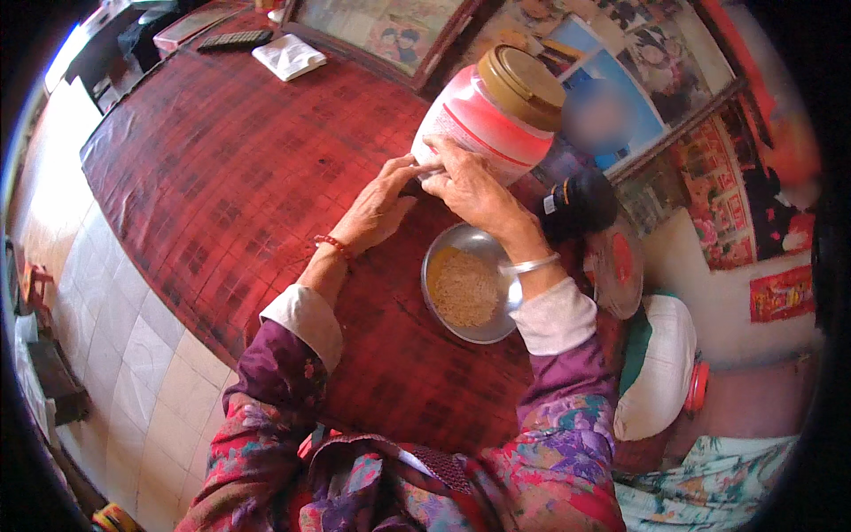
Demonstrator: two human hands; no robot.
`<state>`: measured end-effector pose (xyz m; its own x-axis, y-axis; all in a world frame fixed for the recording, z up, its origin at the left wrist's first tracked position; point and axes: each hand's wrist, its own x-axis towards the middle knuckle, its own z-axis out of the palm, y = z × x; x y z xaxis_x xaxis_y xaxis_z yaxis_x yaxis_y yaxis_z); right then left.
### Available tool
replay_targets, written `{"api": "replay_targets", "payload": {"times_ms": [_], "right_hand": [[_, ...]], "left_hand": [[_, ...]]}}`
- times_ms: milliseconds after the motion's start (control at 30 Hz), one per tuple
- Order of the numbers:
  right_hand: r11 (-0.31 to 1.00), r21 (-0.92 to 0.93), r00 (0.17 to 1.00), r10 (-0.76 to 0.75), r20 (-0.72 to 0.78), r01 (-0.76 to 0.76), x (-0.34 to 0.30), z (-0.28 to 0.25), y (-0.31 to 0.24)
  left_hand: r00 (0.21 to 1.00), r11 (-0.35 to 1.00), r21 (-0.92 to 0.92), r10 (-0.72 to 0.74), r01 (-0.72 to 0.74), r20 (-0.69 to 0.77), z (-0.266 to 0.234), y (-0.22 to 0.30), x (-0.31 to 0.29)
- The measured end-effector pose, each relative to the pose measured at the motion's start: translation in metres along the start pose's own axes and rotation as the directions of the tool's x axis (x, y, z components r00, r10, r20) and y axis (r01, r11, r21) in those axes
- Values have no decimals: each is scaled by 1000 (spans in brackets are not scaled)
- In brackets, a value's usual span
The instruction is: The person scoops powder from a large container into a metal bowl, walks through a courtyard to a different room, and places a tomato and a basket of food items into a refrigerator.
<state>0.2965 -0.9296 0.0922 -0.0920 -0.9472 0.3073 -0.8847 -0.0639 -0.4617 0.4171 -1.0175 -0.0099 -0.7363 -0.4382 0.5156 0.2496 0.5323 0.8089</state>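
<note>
1. Plainly, the tabletop (222,177) slopes nowhere we see, yet spills would spread.
2. Our left hand (377,208) and right hand (470,182), each grip clamped on the jar (487,115), tilt it beyond the bowl (470,288); slipping could dump it.

My left hand (377,208) and right hand (470,186) meet at the near side of the big red-and-white plastic jar with tan lid (492,115) | round metal bowl of tan grain (468,284) on red checked bench (222,177), just before jar, under my right wrist | folded white cloth (288,56) far behind, left | black remote (235,39) left of cloth
</note>
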Motion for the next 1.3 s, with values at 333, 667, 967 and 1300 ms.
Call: {"api": "replay_targets", "payload": {"times_ms": [333, 667, 967, 1300], "right_hand": [[942, 78, 945, 324, 39, -326, -16, -35, 58], [873, 140, 789, 483, -379, -467, -180, -164, 0], [738, 261, 600, 663, -447, -622, -292, -63, 12], [800, 48, 556, 458, -694, -599, -253, -5, 48]], "left_hand": [[999, 993, 115, -38, 40, -21, 5, 8, 2], [999, 986, 159, -38, 38, -7, 0, -7, -1], [996, 977, 194, -90, 88, 3, -2, 2, 3], [999, 979, 201, -47, 44, 9, 0, 5, 3]]}}
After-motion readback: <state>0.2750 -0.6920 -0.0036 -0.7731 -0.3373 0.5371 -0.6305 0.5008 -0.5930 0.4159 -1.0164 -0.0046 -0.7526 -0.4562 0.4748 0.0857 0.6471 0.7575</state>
